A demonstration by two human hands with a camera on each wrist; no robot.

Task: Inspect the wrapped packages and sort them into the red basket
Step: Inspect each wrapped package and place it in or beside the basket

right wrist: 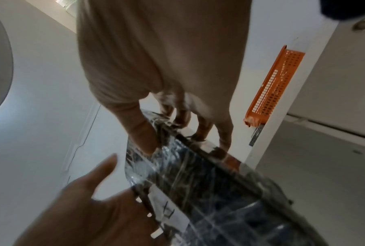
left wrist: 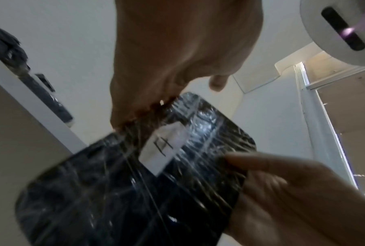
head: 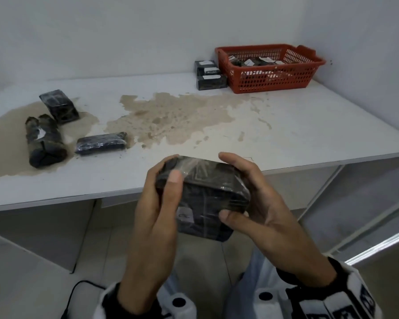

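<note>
The big white table (head: 286, 125) lies in front of both hands and has a wide brown stain on it. Far ahead of the right hand (head: 258, 203) sits the red basket (head: 272, 81), and some dark packages already lie in it, most likely because they were looked at and sorted. Just beside the basket is a small stack of boxes (head: 209, 75). Ahead of the left hand (head: 157, 203), three more wrapped packages (head: 46, 139) lie on the stain, probably waiting their turn. Both hands hold one wrapped package (head: 203, 192) up off the table, near the body. The fingers and thumbs of each hand curl around its ends, so it can be tilted and looked at closely. A white label (left wrist: 162, 148) sits under the shiny wrap, but its mark is too blurry to read. What is inside the dark wrap cannot be seen.
</note>
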